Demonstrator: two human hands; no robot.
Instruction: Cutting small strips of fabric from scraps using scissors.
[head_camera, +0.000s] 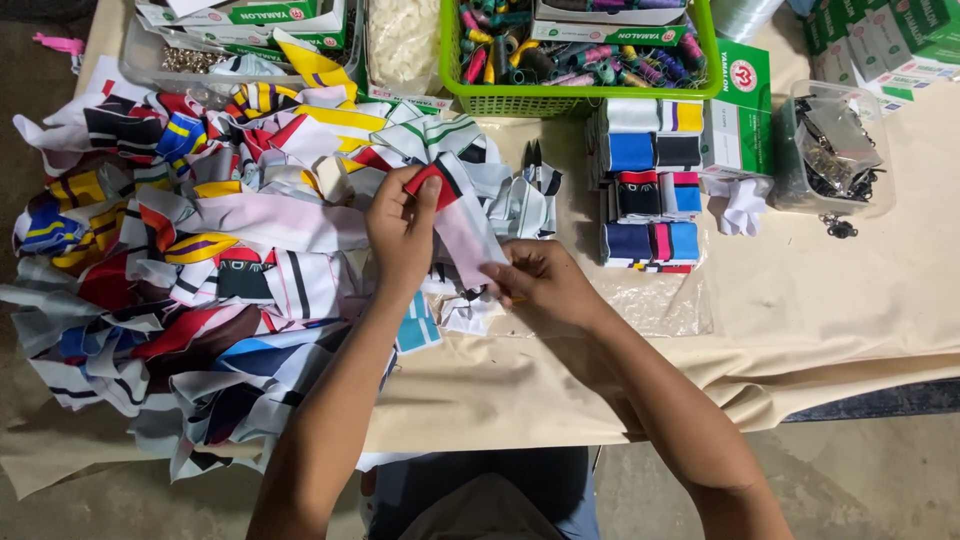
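My left hand pinches the upper end of a small pink fabric piece with a red, black and white striped end. My right hand grips the lower end of that same piece, so it is stretched between both hands above the beige-covered table. To the left, touching my left wrist, a large heap of similar multicoloured fabric pieces spreads over the table. A neat stack of folded pieces in blue, white, black and pink stands just right of my hands on a clear plastic sheet.
A green basket with thread spools sits at the back. Small black snips lie near the heap. A clear tub of metal clips stands right, beside green and white boxes. A tray with boxes is back left.
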